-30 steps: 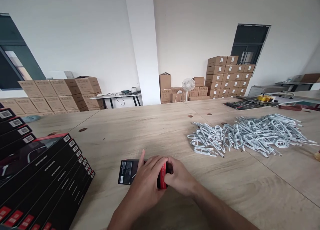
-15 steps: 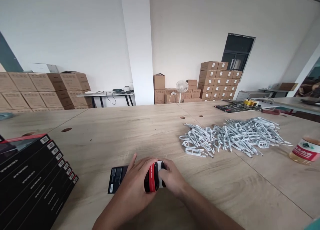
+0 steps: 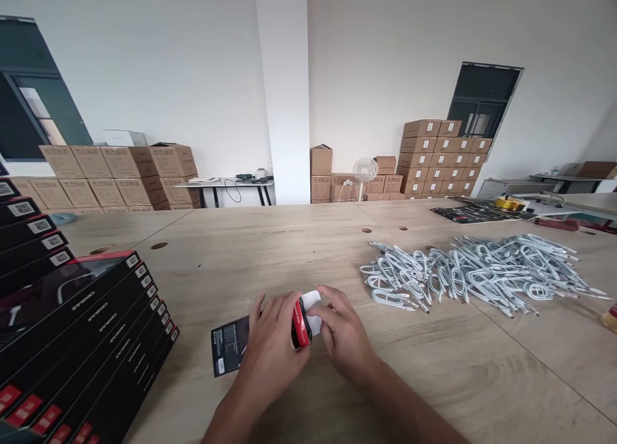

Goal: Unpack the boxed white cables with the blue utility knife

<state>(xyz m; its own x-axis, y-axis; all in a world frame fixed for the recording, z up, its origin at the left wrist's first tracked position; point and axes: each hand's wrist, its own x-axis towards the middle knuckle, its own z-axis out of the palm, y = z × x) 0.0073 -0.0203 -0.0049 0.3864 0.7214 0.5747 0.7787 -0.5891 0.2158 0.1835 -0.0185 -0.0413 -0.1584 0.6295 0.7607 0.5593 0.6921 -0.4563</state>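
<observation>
Left hand (image 3: pixel 274 341) clamps a black-and-red box (image 3: pixel 301 325) while right hand (image 3: pixel 348 338) pinches its white flap (image 3: pixel 312 300), apparently working that end, which likely calls next for careful alignment.

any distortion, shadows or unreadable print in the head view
Head view: wide-angle distortion makes the left window lean outward; head view: soft light, the table darker at bottom centre; head view: print on the black box in the left hand is too small to read.
</observation>
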